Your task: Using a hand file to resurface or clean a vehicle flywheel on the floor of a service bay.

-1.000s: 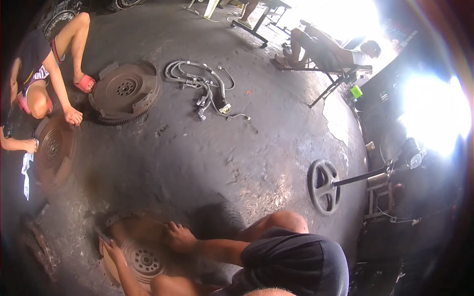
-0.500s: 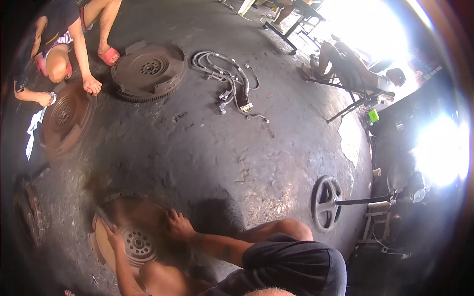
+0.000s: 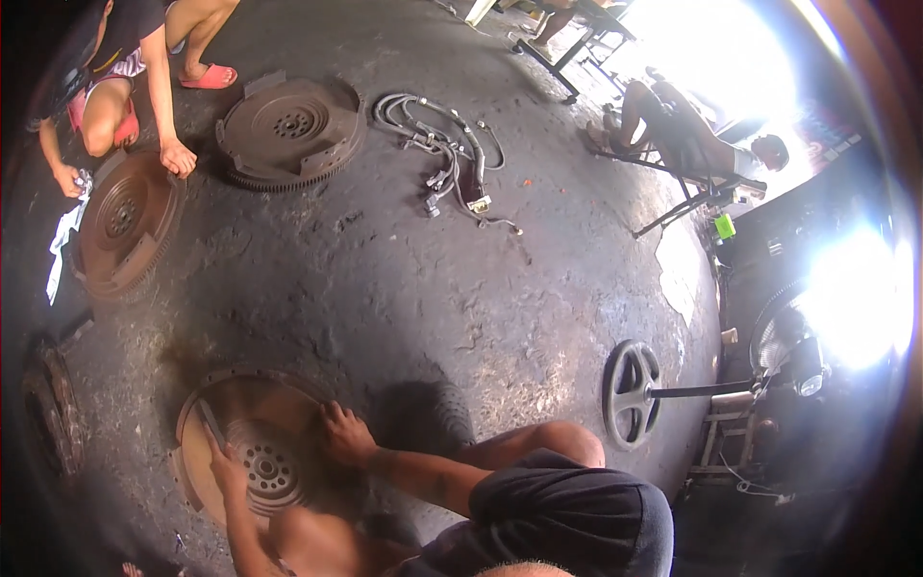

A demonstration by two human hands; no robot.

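A rusty brown flywheel (image 3: 261,396) lies on the floor in front of me, with a ring of bolt holes at its centre. My left hand (image 3: 229,471) is closed round a narrow, flat grey tool (image 3: 210,423), whose exact kind I cannot make out. The tool lies along the flywheel's left face, beside the raised middle. At the right rim my right hand (image 3: 348,436) grips the edge, fingers curled over it. Part of the flywheel's near side is hidden behind my leg and left forearm.
Another person's hand (image 3: 177,157) steadies a second flywheel (image 3: 120,219); the other holds a white cloth (image 3: 63,245). A third flywheel (image 3: 288,125) and a wiring harness (image 3: 447,159) lie farther off. A pedestal fan's round base (image 3: 635,394) stands at right. Someone reclines on a chair (image 3: 687,178).
My left hand and the grey tool have shifted slightly right over the flywheel. My right hand keeps its place. The other person's cloth hand has moved left and up, and a sandalled foot has shifted.
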